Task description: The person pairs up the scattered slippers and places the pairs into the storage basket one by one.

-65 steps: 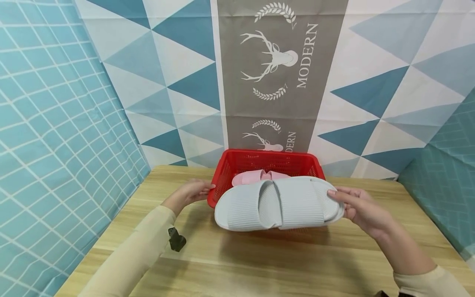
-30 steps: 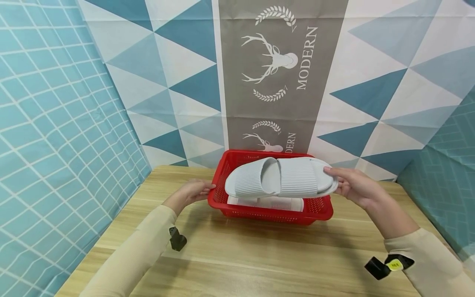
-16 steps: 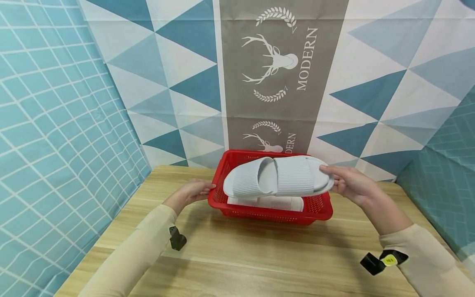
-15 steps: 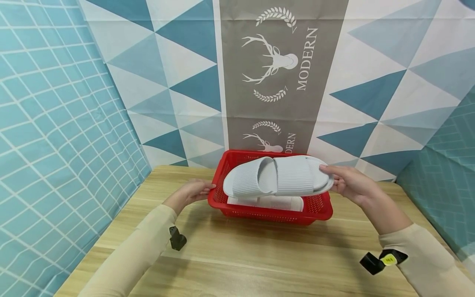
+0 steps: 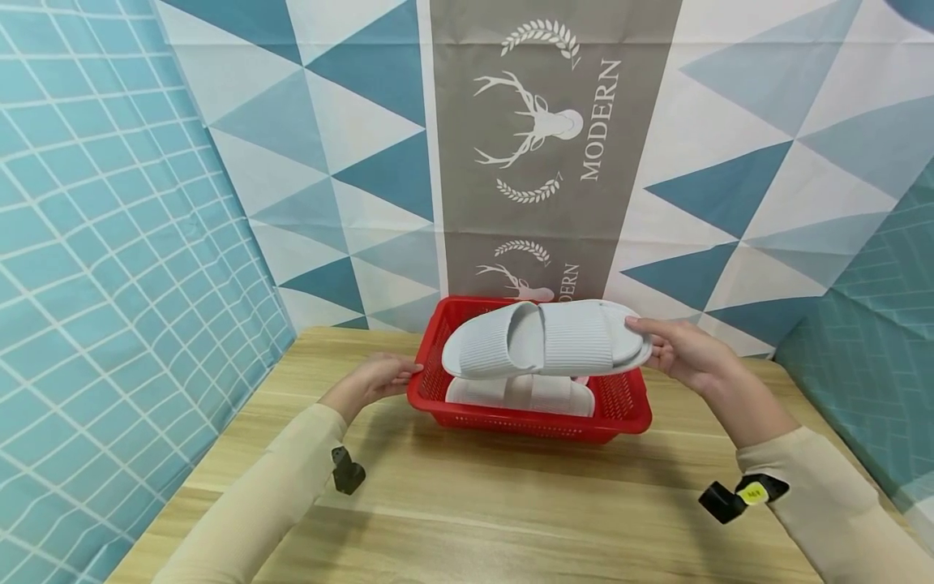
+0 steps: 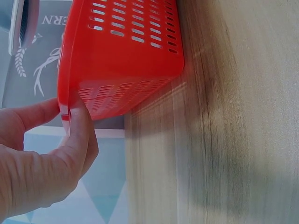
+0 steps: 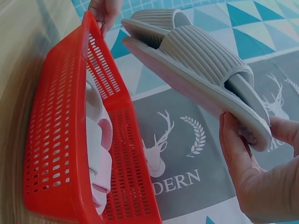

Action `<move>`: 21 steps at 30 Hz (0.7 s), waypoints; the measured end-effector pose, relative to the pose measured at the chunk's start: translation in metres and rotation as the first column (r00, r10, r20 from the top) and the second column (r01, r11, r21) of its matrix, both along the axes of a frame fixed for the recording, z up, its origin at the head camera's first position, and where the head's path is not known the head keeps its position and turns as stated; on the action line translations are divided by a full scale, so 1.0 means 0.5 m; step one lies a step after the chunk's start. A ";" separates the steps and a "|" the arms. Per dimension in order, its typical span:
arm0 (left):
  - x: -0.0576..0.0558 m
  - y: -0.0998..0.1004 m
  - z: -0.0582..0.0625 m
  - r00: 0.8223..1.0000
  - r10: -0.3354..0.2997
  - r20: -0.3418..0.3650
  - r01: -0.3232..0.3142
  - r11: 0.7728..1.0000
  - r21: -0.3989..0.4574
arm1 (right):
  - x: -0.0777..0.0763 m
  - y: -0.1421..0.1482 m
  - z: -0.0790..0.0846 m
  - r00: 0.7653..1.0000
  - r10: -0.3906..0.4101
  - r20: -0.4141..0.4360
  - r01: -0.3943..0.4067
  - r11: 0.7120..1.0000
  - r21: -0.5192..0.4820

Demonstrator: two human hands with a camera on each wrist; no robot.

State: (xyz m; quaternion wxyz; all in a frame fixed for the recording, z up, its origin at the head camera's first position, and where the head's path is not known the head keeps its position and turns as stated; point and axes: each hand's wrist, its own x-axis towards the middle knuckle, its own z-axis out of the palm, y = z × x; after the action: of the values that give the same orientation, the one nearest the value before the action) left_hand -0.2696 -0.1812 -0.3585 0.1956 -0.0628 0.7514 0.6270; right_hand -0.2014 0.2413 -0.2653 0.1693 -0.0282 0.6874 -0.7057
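My right hand (image 5: 689, 353) pinches one end of a pair of white ribbed slippers (image 5: 576, 337), thumb on top and fingers beneath. The pair is tucked one into the other and hangs over the red plastic basket (image 5: 521, 422), apart from its rim in the right wrist view. Inside the basket lie more white slippers (image 5: 477, 393) at the front, with pink slippers (image 7: 103, 170) beside them, mostly hidden in the head view. My left hand (image 5: 375, 377) grips the basket's left rim between thumb and fingers, as the left wrist view shows.
The basket stands at the back of a wooden table (image 5: 467, 519), close to a patterned cloth backdrop (image 5: 525, 162). A blue tile-print sheet (image 5: 109, 243) borders the left side, and a teal sheet (image 5: 868, 349) the right.
My right hand has carried the white slippers back from in front of the basket to above it, then raised them slightly. White slippers inside the basket have come into sight. My left hand stays put.
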 end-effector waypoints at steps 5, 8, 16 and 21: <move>0.003 0.004 0.001 1.000 0.002 0.001 -0.002 1.000 -0.018 | -0.008 0.003 -0.001 0.999 -0.026 0.031 0.026 0.999 -0.025; 0.004 0.006 0.001 1.000 -0.007 0.008 0.007 1.000 -0.014 | -0.013 0.003 -0.001 0.999 -0.029 0.040 0.031 0.999 -0.033; 0.005 0.005 0.006 1.000 -0.026 0.003 0.026 0.998 -0.050 | -0.037 -0.005 0.006 0.999 -0.025 0.047 0.027 0.998 -0.053; 0.005 0.003 0.009 1.000 -0.025 -0.006 0.024 0.996 -0.087 | -0.051 -0.013 0.014 0.998 -0.045 0.051 0.047 0.998 -0.031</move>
State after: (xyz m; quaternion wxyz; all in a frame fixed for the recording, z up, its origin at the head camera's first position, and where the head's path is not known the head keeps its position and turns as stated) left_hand -0.2672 -0.1795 -0.3541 0.1977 -0.0598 0.7793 0.5916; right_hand -0.2270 0.2346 -0.2581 0.1697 0.0024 0.6718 -0.7210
